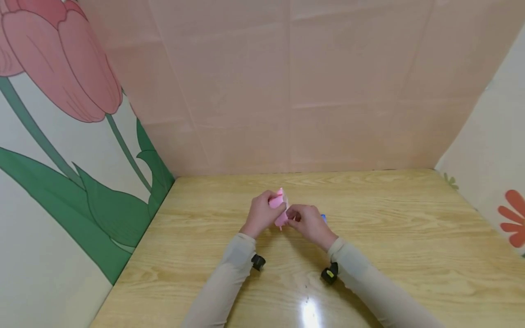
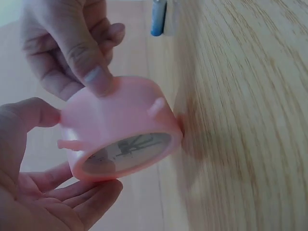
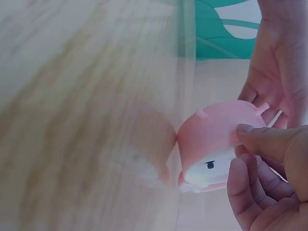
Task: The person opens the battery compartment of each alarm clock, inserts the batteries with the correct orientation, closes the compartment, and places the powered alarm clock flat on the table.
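Observation:
A small pink alarm clock with short stub feet is held tilted at the table's middle. My left hand grips its round case, thumb on one side and fingers on the other. In the left wrist view the dial with its dark hands shows at the front of the clock. My right hand pinches the rear edge of the case, its thumb on the pink rim and its other fingers curled by the white back. A dark mark shows on that back; the fingers cover part of it.
A blue cylinder like a battery lies on the wooden table just beyond my right hand. Black wrist cameras hang under both forearms. A pink-beige backdrop rises behind the table, with flower-printed panels at both sides.

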A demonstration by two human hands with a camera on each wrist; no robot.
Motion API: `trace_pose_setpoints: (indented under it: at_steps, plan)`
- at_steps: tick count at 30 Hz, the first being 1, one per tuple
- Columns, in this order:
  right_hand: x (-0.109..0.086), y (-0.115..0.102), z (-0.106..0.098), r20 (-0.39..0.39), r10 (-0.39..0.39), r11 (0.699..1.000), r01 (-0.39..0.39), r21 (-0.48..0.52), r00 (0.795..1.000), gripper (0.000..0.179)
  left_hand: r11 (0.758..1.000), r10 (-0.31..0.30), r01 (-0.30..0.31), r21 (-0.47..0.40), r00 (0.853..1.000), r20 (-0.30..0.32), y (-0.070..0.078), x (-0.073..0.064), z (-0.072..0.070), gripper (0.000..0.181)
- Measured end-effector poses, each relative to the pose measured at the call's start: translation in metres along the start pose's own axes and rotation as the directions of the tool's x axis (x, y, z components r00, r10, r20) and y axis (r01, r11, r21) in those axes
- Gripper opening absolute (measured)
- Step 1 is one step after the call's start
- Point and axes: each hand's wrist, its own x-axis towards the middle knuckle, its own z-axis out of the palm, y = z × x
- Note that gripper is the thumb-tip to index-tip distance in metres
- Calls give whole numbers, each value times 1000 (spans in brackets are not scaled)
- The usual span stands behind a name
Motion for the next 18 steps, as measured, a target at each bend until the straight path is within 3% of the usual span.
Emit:
trace_pose_setpoints:
  at_steps: [7,12,18]
  plan:
    - [2,-9,-4,26,-85,996,85,-29,996,5,1000,1,0,16,999,-37,-1,-1,-2,33]
    - [4,-10,-6,63,-148,984,153,-91,987,5,999,1,1,36,998,-61,-7,1,0,17]
    - [5,-7,-4,128,-151,983,163,-89,980,7,994,-16,17,106,1000,-9,-15,2,4,7]
